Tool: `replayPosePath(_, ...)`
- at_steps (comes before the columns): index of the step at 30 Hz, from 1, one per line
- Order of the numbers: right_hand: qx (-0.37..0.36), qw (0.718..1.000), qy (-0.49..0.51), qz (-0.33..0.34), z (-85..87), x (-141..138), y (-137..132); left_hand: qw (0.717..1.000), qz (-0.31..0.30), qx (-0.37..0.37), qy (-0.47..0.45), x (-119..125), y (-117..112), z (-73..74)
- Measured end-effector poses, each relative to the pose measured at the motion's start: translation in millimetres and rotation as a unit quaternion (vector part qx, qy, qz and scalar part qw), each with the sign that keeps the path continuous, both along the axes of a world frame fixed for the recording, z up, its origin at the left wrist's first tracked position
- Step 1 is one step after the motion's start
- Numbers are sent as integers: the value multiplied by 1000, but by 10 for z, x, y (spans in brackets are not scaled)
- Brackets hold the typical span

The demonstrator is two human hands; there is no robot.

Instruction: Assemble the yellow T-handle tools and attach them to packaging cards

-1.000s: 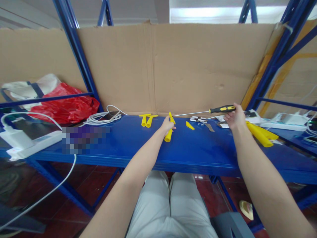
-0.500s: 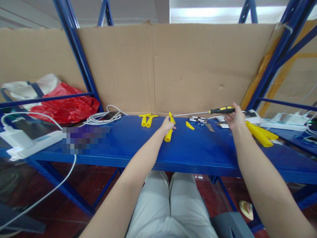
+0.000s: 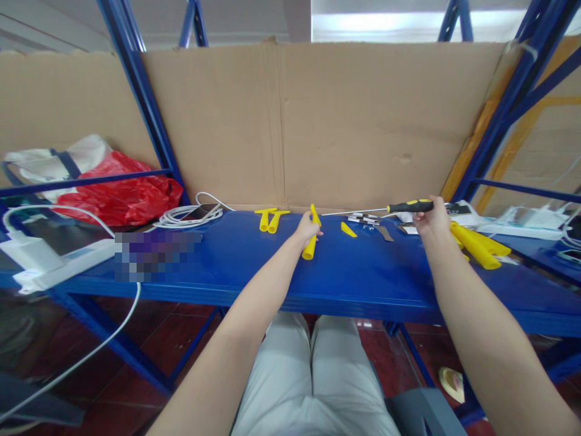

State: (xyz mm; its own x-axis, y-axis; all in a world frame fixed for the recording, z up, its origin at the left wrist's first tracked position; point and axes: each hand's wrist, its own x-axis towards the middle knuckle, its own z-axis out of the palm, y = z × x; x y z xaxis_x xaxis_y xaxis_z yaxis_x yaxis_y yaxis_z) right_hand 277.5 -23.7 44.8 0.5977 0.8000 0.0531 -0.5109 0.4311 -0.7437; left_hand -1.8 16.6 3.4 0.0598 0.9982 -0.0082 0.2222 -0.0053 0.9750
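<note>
My left hand [image 3: 308, 229] is closed round a yellow T-shaped plastic handle [image 3: 309, 249], its hollow round end facing me. In my right hand [image 3: 433, 219] is a long screwdriver [image 3: 411, 206] with a black and yellow grip, held almost level. Its thin shank points left, and the tip is close to the head of the yellow handle; whether they touch I cannot tell. Between my hands lie a small yellow wedge-shaped piece [image 3: 348, 229], a flat metal blade [image 3: 384, 233], tiny screws [image 3: 368, 227] and some metal strips [image 3: 363, 218].
Two more yellow T-shaped handles [image 3: 273, 223] lie left on the blue table [image 3: 254, 266]. Larger yellow tubes [image 3: 481, 247] rest beside my right forearm. A coiled white cable [image 3: 181, 217], a power strip [image 3: 68, 266] and a red bag [image 3: 131, 188] are left. Cardboard [image 3: 354, 121] stands behind.
The screwdriver has shifted slightly to the right, and its tip has drawn away from the yellow handle's head. My left hand and the yellow handle have hardly moved.
</note>
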Motion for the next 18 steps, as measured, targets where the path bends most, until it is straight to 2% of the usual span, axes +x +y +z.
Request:
replayPosePath(2,-32,996,34,-77,34,-65,-41,1000,13,1,-6,-9,8,4)
replayPosePath(4,-43,993,39,-100,65,-134,-82,1000,27,1,-5,-16,13,9)
replayPosePath(12,-62,996,2,-64,101,-273,-151,997,77,5,-5,-13,39,13)
replayPosePath(18,-73,997,-13,-16,60,-218,-108,997,79,21,16,-36,145,-25)
